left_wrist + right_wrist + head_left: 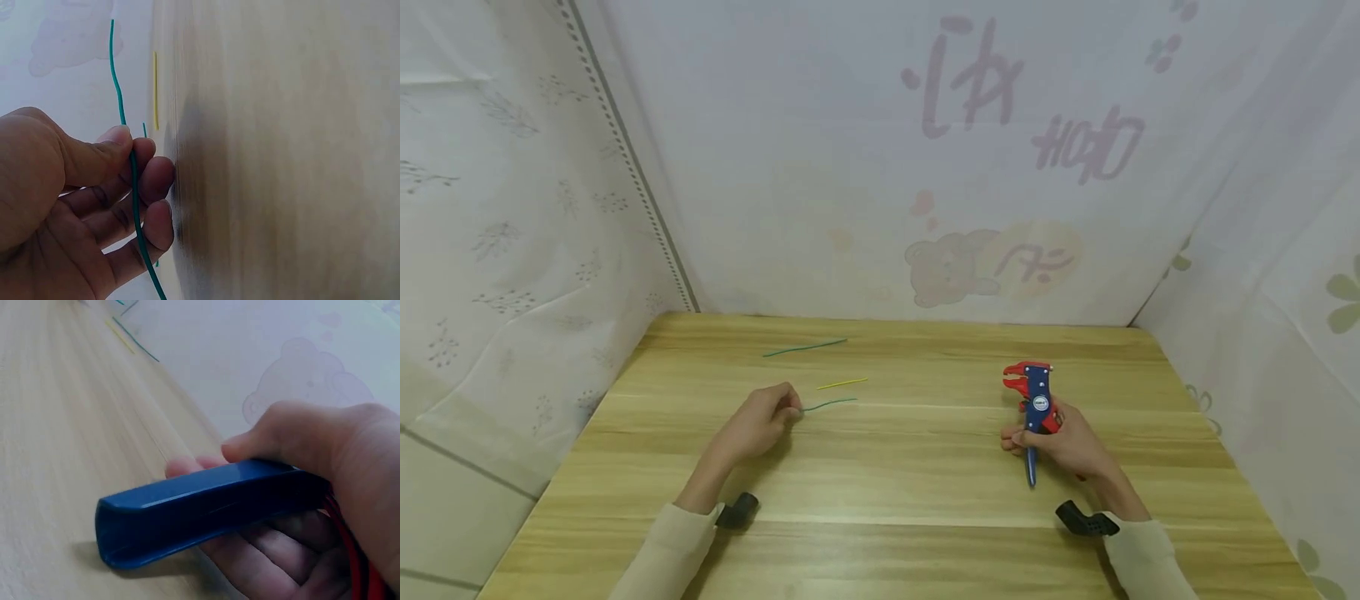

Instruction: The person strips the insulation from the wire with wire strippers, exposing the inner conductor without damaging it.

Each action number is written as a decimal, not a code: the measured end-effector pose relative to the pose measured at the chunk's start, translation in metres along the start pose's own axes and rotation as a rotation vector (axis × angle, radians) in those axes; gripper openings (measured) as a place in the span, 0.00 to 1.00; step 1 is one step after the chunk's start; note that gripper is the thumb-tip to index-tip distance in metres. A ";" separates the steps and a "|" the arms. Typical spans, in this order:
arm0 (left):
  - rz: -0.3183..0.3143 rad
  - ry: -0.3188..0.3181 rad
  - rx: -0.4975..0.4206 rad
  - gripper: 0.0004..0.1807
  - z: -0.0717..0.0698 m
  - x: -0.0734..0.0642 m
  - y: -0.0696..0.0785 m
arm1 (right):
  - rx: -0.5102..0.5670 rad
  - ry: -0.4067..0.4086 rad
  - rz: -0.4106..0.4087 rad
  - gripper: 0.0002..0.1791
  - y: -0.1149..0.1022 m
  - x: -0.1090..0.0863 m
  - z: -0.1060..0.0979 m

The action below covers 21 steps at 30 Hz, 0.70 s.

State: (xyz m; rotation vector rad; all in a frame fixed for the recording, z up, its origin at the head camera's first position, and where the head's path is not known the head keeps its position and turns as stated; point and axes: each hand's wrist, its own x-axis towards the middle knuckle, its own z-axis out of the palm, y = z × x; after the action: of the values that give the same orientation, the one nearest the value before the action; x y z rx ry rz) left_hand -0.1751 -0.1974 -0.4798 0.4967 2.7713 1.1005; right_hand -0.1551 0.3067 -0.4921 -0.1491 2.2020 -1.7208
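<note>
My left hand (766, 421) pinches a green wire (829, 404) between thumb and fingertips. In the left wrist view that green wire (116, 81) runs up past the thumb and down across the curled fingers. On the right, my right hand (1063, 442) holds a wire stripper (1038, 400) with a blue body and red jaws pointing left. Its blue handle (206, 500) crosses the palm in the right wrist view, thumb on top and fingers beneath. The stripper's jaws stand apart with nothing between them.
A short yellow wire (842, 383) lies just beyond the left hand. Farther back lies another green wire (805, 347). The wooden table (910, 475) meets printed cloth walls (820, 167) at its back and sides. Black wrist mounts (739, 511) sit on both wrists.
</note>
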 end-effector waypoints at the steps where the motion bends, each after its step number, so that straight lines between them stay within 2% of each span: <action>1: 0.003 -0.003 -0.004 0.04 0.000 0.000 0.000 | 0.012 -0.001 0.007 0.38 0.000 0.000 0.001; 5: 0.013 -0.010 -0.024 0.03 0.000 -0.001 0.003 | 0.055 0.000 0.020 0.38 -0.002 -0.002 0.003; 9: 0.003 -0.005 -0.019 0.03 0.000 -0.003 0.005 | 0.124 -0.048 -0.007 0.38 -0.002 -0.001 0.004; 12: 0.006 0.004 -0.010 0.03 -0.001 -0.004 0.007 | 0.180 -0.113 -0.062 0.34 -0.002 -0.001 0.004; 15: 0.009 0.011 -0.011 0.03 -0.001 -0.003 0.008 | 0.242 -0.186 -0.136 0.26 -0.001 -0.001 0.003; 19: 0.043 0.029 0.000 0.05 0.000 -0.002 0.008 | 0.317 -0.281 -0.217 0.16 -0.002 -0.001 0.005; 21: 0.075 0.044 0.011 0.08 0.001 -0.002 0.009 | 0.350 -0.325 -0.243 0.15 -0.002 0.000 0.007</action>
State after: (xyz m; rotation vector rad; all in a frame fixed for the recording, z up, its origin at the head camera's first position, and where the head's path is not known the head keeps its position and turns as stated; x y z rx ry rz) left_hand -0.1705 -0.1914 -0.4745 0.5897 2.8194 1.1251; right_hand -0.1533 0.3001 -0.4916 -0.5838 1.6802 -2.0142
